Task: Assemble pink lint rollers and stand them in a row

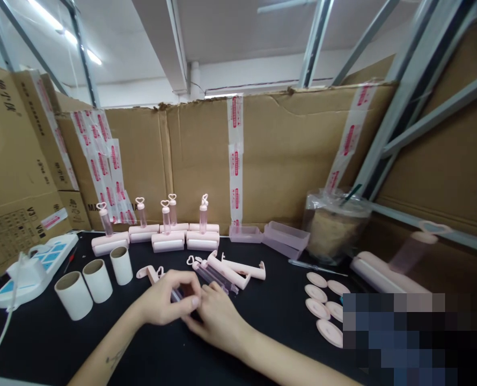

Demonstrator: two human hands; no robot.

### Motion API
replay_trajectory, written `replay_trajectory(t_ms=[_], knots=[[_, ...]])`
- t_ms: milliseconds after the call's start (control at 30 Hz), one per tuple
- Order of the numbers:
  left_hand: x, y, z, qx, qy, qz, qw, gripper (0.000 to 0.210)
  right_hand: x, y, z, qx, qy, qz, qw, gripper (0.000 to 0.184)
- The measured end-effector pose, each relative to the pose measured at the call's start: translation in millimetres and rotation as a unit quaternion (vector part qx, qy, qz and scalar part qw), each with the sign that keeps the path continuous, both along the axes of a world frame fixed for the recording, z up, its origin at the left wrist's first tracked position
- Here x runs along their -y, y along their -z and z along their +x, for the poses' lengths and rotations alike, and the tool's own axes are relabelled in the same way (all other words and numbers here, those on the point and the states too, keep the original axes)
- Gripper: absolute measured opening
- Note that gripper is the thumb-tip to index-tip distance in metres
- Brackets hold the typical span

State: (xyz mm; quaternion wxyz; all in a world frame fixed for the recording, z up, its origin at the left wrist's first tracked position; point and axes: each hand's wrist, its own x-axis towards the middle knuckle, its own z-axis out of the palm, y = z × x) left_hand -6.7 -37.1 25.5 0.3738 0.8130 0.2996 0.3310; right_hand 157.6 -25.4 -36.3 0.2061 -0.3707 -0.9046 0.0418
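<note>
My left hand [171, 297] is closed, its fingers curled around a translucent purple handle [176, 295] of a lint roller. A pink roller frame [152, 274] and a small heart loop show just behind that hand; whether they join the handle is hidden. My right hand [218, 313] meets my left fingertips, its fingers bent in and closed; what they grip is out of sight. Just beyond my hands lie loose purple handles [214, 276] with heart loops, a pink roller frame [230, 272] and another frame [250, 269].
Assembled pink lint rollers [168, 241] stand at the back left. White paper rolls [74, 295] and a power strip [41, 271] are at left. Pink oval discs [316, 293], a thin metal tool [317, 268], purple covers [286, 239] and a bagged cup [330, 230] are at right.
</note>
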Motion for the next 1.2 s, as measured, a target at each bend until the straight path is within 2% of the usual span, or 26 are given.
replay_trajectory(t_ms=[33, 100, 167, 233, 300, 400, 533, 600, 667, 700, 767, 867, 933, 1067, 1200], knots=[[-2.4, -2.2, -4.8, -0.046, -0.023, 0.034, 0.998, 0.007, -0.8, -0.2, 4.9, -0.017, 0.008, -0.008, 1.0, 0.011], [-8.3, -3.6, -16.4, -0.116, -0.067, 0.064, 0.989, 0.023, -5.2, -4.4, 16.2, -0.055, 0.028, -0.026, 0.998, 0.007], [-14.5, -0.9, -30.3, -0.16, -0.105, 0.054, 0.98, 0.04, -11.0, -12.1, 28.5, -0.098, 0.052, -0.039, 0.993, 0.01], [-19.7, 4.2, -44.6, -0.209, -0.115, 0.02, 0.971, 0.046, -16.8, -21.3, 41.0, -0.159, 0.065, -0.072, 0.982, 0.013], [-23.4, 8.6, -56.1, -0.246, -0.111, 0.009, 0.963, 0.045, -21.5, -30.2, 53.4, -0.262, 0.06, -0.14, 0.953, 0.018], [-24.7, 9.6, -59.2, -0.256, -0.102, 0.026, 0.961, 0.036, -24.6, -40.6, 70.1, -0.425, 0.057, -0.223, 0.876, 0.027], [-18.4, 9.4, -27.6, -0.173, -0.083, 0.029, 0.981, 0.021, -18.6, -45.7, 78.7, -0.523, 0.083, -0.269, 0.804, 0.033], [-13.5, 16.6, -2.9, -0.058, -0.057, -0.033, 0.996, 0.025, -12.0, -43.8, 73.2, -0.545, 0.063, -0.319, 0.773, 0.033], [-9.0, 28.3, 18.2, 0.053, 0.027, -0.124, 0.99, 0.035, -5.1, -39.9, 62.6, -0.545, 0.028, -0.355, 0.759, 0.03], [-7.2, 34.2, 25.3, 0.083, 0.052, -0.165, 0.981, 0.038, -2.5, -37.9, 56.7, -0.536, 0.015, -0.359, 0.763, 0.028], [-4.6, 42.4, 31.7, 0.099, 0.057, -0.227, 0.967, 0.043, -1.2, -34.9, 46.6, -0.498, 0.002, -0.332, 0.801, 0.027], [-4.1, 41.0, 27.5, 0.105, 0.005, -0.249, 0.963, 0.048, -11.1, -34.4, 44.0, -0.36, 0.041, -0.201, 0.91, 0.037], [-5.6, 34.2, 22.6, 0.125, -0.027, -0.233, 0.964, 0.047, -22.9, -34.2, 52.7, -0.265, 0.086, -0.117, 0.953, 0.037], [-9.7, 26.5, 20.0, 0.155, -0.071, -0.201, 0.965, 0.046, -42.6, -24.6, 80.0, -0.165, 0.163, -0.046, 0.972, 0.017], [-12.3, 32.8, 23.7, 0.141, -0.078, -0.2, 0.966, 0.048, -48.5, -6.8, 92.9, -0.102, 0.191, -0.024, 0.976, 0.013]])
